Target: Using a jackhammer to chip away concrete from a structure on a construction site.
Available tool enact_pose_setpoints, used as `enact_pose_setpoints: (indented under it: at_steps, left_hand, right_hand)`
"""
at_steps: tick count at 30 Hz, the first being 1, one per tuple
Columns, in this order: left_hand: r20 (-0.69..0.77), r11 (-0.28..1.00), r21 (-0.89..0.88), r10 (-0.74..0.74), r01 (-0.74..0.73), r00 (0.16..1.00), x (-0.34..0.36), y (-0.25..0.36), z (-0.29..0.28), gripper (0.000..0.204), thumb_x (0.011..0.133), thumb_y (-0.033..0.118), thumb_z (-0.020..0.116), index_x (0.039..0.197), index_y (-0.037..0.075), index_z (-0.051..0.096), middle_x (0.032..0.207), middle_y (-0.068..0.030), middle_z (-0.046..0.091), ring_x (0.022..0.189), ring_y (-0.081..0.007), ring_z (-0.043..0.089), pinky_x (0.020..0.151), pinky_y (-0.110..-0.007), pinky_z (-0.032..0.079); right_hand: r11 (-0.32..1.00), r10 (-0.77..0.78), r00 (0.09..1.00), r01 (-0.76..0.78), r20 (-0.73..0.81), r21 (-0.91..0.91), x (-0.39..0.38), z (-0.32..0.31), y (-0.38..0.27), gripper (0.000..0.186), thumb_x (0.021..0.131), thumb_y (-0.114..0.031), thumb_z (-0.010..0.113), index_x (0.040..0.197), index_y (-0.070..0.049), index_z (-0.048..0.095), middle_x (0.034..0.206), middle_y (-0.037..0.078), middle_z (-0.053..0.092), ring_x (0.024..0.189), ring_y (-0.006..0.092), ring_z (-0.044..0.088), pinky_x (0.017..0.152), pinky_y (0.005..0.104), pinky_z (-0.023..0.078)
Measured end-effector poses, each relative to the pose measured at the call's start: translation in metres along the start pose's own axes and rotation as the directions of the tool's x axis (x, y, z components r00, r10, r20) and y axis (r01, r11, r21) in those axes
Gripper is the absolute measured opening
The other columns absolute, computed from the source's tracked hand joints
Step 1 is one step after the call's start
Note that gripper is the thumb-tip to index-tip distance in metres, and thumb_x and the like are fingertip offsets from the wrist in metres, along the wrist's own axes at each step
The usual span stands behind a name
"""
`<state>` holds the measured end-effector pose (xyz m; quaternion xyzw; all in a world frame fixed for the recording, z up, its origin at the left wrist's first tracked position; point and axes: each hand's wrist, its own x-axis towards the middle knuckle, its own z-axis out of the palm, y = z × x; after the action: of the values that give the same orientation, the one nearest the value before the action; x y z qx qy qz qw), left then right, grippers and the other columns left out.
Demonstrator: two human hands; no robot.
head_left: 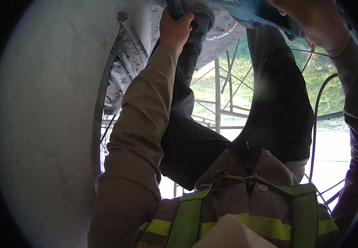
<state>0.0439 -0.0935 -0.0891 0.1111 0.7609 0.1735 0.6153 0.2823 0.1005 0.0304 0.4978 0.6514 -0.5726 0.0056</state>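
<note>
At the top edge, my left hand point(175, 31) is closed around a dark handle point(174, 7), with the thumb pointing right. A teal power tool point(255, 13) lies to the right of it, partly cut off by the frame; its exact kind does not show. My right hand point(316, 25) is closed at the tool's right end, its fingertips curled over the body. Whether the dark handle joins the tool is out of view. Below the tool's left part, a white ribbed strip point(222, 34) curves over rough grey concrete point(220, 47).
A pale concrete wall point(50, 120) fills the left side, beside a gap with dark bars point(123, 58). Metal scaffold poles point(217, 95) stand between and beyond my dark-trousered legs point(276, 99), with greenery behind. A dark cable or hose point(316, 103) loops down at right. Green harness straps point(189, 217) cross my chest.
</note>
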Motion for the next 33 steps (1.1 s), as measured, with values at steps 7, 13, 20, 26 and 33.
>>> enact_pose_setpoints:
  at_steps: [7,13,20,26,33]
  left_hand:
    - [0.047,0.998,0.025,-0.067,0.065,0.997,0.003,0.003,-0.012,0.031,0.080,0.005,0.075,0.106,0.002,0.058,0.082,-0.0039,0.061,0.062,-0.0133,0.057,0.055,-0.030,0.049]
    - [0.026,0.991,-0.119,-0.058,0.061,0.998,-0.023,0.005,0.002,0.035,0.080,0.004,0.075,0.110,0.002,0.057,0.083,-0.0045,0.063,0.064,-0.0132,0.058,0.056,-0.030,0.049]
    - [0.060,0.960,-0.277,-0.024,0.040,0.998,-0.011,0.012,0.023,0.031,0.080,0.004,0.078,0.097,0.009,0.052,0.081,-0.0010,0.056,0.069,-0.0136,0.057,0.065,-0.032,0.050]
    - [0.049,0.986,-0.158,-0.054,0.062,0.997,-0.016,0.001,0.003,0.036,0.082,0.003,0.074,0.114,0.003,0.058,0.088,-0.0030,0.064,0.072,-0.0132,0.060,0.064,-0.029,0.050]
    - [0.057,0.990,-0.136,-0.033,0.041,0.998,-0.008,0.001,0.016,0.034,0.082,0.005,0.077,0.110,0.004,0.058,0.086,-0.0024,0.062,0.069,-0.0135,0.058,0.064,-0.030,0.050]
  right_hand:
    - [0.908,0.344,0.937,-0.315,-0.062,0.278,-0.011,0.004,0.013,0.044,0.076,-0.004,0.076,0.116,0.006,0.061,0.083,0.009,0.066,0.074,0.0164,0.066,0.066,0.0319,0.054]
    - [0.938,0.126,0.992,-0.124,0.017,0.324,-0.013,-0.001,0.003,0.039,0.079,-0.002,0.072,0.115,0.007,0.059,0.083,0.008,0.064,0.075,0.0137,0.065,0.064,0.0295,0.051]
    - [0.972,-0.135,0.991,0.131,0.009,0.194,0.000,-0.007,0.009,0.041,0.081,-0.002,0.072,0.119,0.006,0.057,0.087,0.009,0.064,0.078,0.0142,0.064,0.065,0.0290,0.050]
    - [0.976,-0.142,0.976,0.166,-0.165,0.143,-0.019,0.002,0.047,0.048,0.084,-0.002,0.072,0.127,0.005,0.051,0.092,0.011,0.065,0.079,0.0150,0.065,0.068,0.0300,0.051]
    - [0.896,0.297,0.944,-0.328,0.145,0.301,-0.024,-0.001,0.043,0.058,0.088,-0.005,0.071,0.138,0.003,0.041,0.092,0.012,0.067,0.071,0.0181,0.066,0.064,0.0344,0.054]
